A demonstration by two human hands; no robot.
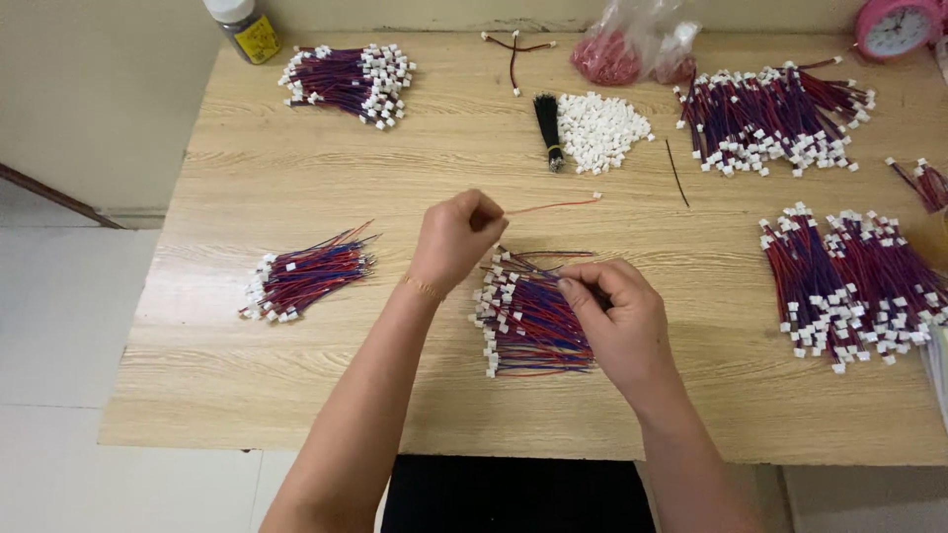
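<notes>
- The wooden bench (296, 188) has bare room in the middle; wire piles sit near its edges.
- A clear bag (637, 39) at the far edge holds red bits.
- The right hand (617, 321) pinches the wire bundle (528, 321) in front.
- The left hand (456, 237) pinches one red wire (553, 205) just above the bundle.

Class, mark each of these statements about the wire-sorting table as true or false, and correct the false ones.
1. The left hand pinches a single wire. True.
2. The right hand rests on the clock. False: it touches the wire bundle at the table's middle.
3. Loose white connectors lie in a heap. True.
4. The clock is green. False: it is pink.
</notes>
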